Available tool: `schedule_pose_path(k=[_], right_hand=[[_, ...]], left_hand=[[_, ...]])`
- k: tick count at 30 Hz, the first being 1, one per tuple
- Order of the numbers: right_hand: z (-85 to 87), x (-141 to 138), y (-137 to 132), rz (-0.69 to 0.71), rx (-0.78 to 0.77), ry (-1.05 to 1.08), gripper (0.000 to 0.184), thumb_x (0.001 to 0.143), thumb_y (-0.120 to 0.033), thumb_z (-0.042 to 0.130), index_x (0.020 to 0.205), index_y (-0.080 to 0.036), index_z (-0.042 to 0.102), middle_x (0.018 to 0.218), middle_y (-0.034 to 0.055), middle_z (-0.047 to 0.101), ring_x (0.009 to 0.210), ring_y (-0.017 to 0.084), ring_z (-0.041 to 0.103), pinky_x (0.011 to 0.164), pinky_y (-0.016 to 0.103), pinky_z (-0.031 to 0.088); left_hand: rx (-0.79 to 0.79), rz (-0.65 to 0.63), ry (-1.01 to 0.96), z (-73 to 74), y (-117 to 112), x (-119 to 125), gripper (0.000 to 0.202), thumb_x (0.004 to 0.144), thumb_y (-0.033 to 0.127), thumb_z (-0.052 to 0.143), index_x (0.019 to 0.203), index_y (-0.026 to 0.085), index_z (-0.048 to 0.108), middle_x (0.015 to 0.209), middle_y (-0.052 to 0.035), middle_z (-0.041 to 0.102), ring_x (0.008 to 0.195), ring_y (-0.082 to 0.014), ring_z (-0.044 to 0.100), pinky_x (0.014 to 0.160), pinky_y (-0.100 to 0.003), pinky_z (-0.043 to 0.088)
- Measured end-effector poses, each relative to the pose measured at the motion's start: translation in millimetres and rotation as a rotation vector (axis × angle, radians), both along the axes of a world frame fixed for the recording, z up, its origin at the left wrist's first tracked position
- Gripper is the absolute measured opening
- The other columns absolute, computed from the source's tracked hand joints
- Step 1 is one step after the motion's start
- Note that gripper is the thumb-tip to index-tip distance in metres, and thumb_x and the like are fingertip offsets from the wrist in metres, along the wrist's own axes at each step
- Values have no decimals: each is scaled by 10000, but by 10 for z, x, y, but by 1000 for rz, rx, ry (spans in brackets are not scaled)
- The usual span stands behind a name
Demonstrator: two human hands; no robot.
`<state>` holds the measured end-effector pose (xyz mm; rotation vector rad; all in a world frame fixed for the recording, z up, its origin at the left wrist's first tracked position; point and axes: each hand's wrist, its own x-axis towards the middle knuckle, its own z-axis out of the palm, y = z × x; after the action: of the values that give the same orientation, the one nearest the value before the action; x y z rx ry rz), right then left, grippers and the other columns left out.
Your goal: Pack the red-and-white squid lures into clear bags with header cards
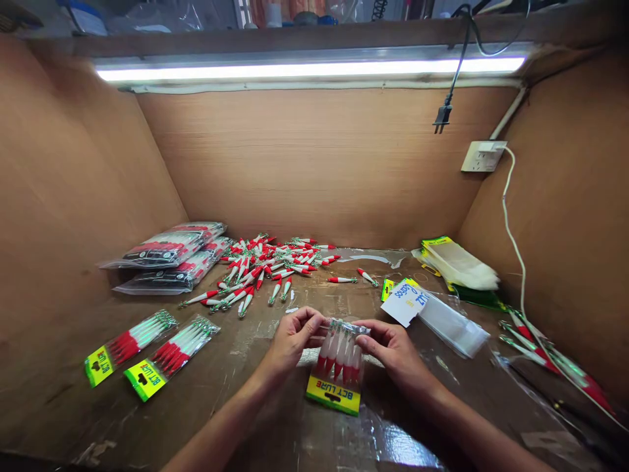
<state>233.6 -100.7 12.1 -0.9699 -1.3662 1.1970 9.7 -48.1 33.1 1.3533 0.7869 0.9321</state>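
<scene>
Between my two hands is a clear plastic bag of red-and-white fishing lures [339,357], its yellow-and-green header card pointing toward me. My left hand [301,331] pinches the bag's far left corner. With thumb and fingers, my right hand [388,346] grips the far right corner. Several lures sit side by side inside, red ends toward the card and green hooks at the far end. Beyond my hands lies a heap of loose red-and-white lures [265,265]. Two filled lure packs [164,354] rest flat to the left.
Large bags of lures [170,252] are stacked at the back left. On the right lie empty clear bags [455,324], a white handwritten card [403,303], more bags with yellow headers [462,262] and loose lures [560,360]. A white cable [511,216] runs down from the wall socket [484,156].
</scene>
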Motion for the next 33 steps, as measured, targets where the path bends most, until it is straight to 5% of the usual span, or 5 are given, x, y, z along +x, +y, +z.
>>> schedule_pose_path(k=[4,8,20,25,33], right_hand=[[-79,40,49,42,-58,23,386,846,-452,718,1136,-199,734,938,48,730,761,171,610,682,277,474],[-95,55,61,86,-86,17,378,836,-435,729,1115,-180,742,913,49,726,771,172,594,691,274,450],[-185,33,73,136,-157,9,355,834,-410,737,1095,-170,748,821,21,696,642,119,503,605,238,379],[-218,23,67,126,-184,55,366,828,-401,748,1106,-164,742,838,32,703,657,126,524,611,241,389],[-195,-115,31,117,-244,272,349,845,-378,733,1141,-193,721,922,63,723,764,196,635,747,335,495]], left_hand=[[264,13,192,85,-28,-64,271,868,373,699,1073,196,693,988,-63,743,907,-207,698,788,-298,562],[465,38,411,173,-49,-122,196,895,339,657,1000,201,750,911,-49,767,802,-194,712,715,-271,548],[636,-10,520,63,-6,-243,150,933,241,606,932,198,750,745,-12,734,647,-138,675,617,-217,472],[555,26,456,52,-51,-212,143,931,258,602,900,186,721,742,-11,719,666,-147,688,615,-216,490],[144,173,106,-107,-79,-37,258,887,420,658,883,163,670,774,-22,669,667,-157,668,575,-229,533]])
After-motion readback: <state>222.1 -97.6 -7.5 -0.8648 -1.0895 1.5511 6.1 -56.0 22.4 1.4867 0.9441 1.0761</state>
